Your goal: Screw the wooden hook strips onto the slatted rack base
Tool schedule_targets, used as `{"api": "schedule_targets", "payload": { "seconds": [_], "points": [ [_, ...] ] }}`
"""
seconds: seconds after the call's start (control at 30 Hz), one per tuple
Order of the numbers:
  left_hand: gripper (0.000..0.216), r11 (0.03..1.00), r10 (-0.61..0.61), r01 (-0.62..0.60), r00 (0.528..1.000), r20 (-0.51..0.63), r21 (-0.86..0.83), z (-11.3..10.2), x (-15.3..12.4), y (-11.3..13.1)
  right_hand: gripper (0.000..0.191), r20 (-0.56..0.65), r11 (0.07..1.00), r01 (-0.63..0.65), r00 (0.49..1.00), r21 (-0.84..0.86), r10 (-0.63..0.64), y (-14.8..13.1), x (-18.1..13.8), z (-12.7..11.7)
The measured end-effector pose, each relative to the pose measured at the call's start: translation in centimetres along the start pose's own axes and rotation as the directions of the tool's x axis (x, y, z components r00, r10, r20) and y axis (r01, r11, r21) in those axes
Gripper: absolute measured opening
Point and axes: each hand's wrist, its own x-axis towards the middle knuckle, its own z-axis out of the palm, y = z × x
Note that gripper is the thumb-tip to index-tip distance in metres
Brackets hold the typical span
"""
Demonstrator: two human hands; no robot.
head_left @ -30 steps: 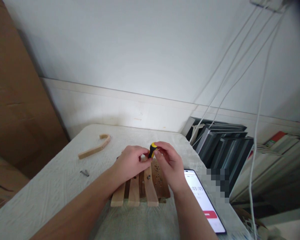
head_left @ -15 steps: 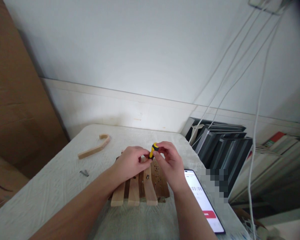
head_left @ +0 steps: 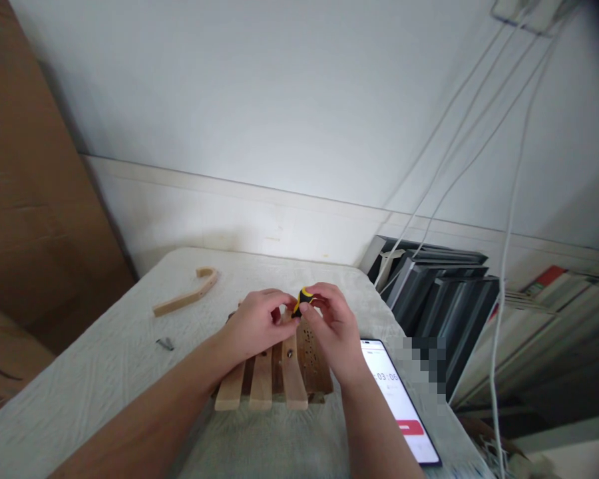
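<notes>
- Fingers (head_left: 315, 298) of my right hand (head_left: 333, 332) were clamped on the yellow-and-black screwdriver handle (head_left: 303, 297), pinching it from the right side near its top.
- My left hand (head_left: 256, 324) lay just beside it, its fingers curled together around the lower part of the same handle, so both hands met over the tool.
- I saw the screwdriver standing roughly upright, tilted a little to the right, its tip hidden behind my hands, over the far end of the wooden slat assembly (head_left: 274, 372).
- That assembly rested flat on the worktop (head_left: 104, 372): three pale slats side by side, joined to a darker board with small holes on the right; a screw head showed in the rightmost slat.
- A curved wooden piece (head_left: 186, 294) lay well apart to the left, near the worktop's far edge.
- A small metal part (head_left: 165, 343) sat on the cloth between that piece and my left forearm.
- A phone (head_left: 398, 400) lay face up to the right of my right wrist, its screen showing a timer and a red button.
- Dark flat panels (head_left: 429, 283) leaned beyond the worktop's right edge, with white cables (head_left: 509, 219) hanging down in front of the wall.
</notes>
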Motion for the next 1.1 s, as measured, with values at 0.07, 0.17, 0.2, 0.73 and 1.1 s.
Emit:
{"api": "schedule_targets", "payload": {
  "seconds": [0.07,0.17,0.2,0.73,1.1],
  "points": [
    [0.006,1.0,-0.018,0.018,1.0,-0.001,-0.009,-0.1,0.0,0.1,0.021,0.008,1.0,-0.011,1.0,0.018,0.011,-0.1,0.0,0.1],
    [0.007,1.0,-0.019,0.019,1.0,0.016,-0.019,-0.3,0.1,0.3,0.021,-0.003,1.0,0.0,1.0,-0.006,0.0,-0.3,0.0,0.1],
    [0.007,1.0,-0.014,0.014,1.0,0.018,-0.024,-0.4,0.1,0.4,0.022,-0.006,0.999,0.019,1.0,-0.032,-0.02,-0.4,0.0,0.1],
    [0.013,0.966,-0.006,0.032,0.995,0.101,-0.257,-1.5,-0.4,1.5,0.033,0.002,0.994,0.098,0.995,0.048,-0.099,-2.0,-0.3,-0.1],
    [0.011,0.968,0.041,-0.025,0.997,0.059,-0.251,-2.0,-0.4,2.1,0.036,-0.016,0.992,0.126,0.992,0.019,-0.126,-2.3,-0.4,-0.1]
  ]
}}
